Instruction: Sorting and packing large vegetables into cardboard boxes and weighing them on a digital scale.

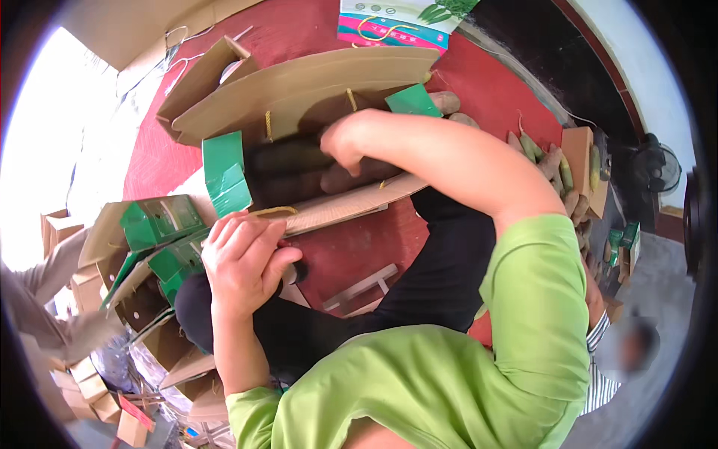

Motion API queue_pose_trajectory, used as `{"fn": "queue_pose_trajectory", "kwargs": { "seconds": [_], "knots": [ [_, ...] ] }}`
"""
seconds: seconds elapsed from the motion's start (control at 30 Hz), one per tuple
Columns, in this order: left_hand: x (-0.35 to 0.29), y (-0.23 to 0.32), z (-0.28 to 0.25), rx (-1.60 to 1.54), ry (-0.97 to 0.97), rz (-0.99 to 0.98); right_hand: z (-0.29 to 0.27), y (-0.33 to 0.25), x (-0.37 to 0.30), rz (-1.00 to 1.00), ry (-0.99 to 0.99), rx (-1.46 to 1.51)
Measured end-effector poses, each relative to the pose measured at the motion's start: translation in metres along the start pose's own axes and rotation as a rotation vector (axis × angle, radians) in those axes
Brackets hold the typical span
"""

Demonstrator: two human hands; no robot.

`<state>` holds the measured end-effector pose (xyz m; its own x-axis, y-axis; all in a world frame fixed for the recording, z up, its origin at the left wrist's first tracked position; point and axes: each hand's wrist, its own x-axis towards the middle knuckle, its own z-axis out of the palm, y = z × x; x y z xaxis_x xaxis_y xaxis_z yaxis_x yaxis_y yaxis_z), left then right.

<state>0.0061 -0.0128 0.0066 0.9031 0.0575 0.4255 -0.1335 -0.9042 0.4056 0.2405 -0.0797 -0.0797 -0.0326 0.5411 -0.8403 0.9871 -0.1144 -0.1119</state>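
An open cardboard box with green end flaps and yellow rope handles lies in front of me. Long, dark-looking radishes rest inside, in shadow. My right hand reaches down into the box from the right, fingers bent over one radish; its fingertips are partly hidden. At the near left corner, my left hand has its fingers curled together on the box edge, beside the green flap and the near rope handle. The box's far brown flap stands raised.
Several green radishes lie piled to the right by a cardboard piece. More green-flapped boxes stand at left, near another person's sleeve. A printed carton is on the red floor beyond. A person in stripes is at right.
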Motion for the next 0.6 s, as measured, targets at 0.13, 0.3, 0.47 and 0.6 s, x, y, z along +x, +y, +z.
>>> {"fn": "queue_pose_trajectory", "kwargs": {
  "seconds": [0.13,0.3,0.47,0.6],
  "knots": [
    [-0.001,0.001,0.0,-0.007,-0.014,0.008,0.025,-0.007,0.005,0.045,0.035,-0.058],
    [0.003,0.004,0.002,-0.015,-0.008,0.018,0.052,-0.012,0.009,0.156,0.116,0.023],
    [0.005,0.007,0.0,-0.038,-0.004,0.021,0.041,-0.023,-0.013,0.166,0.147,-0.066],
    [0.004,0.008,-0.003,-0.044,0.004,-0.005,0.021,-0.019,-0.025,0.242,0.249,-0.098]
  ]
}}
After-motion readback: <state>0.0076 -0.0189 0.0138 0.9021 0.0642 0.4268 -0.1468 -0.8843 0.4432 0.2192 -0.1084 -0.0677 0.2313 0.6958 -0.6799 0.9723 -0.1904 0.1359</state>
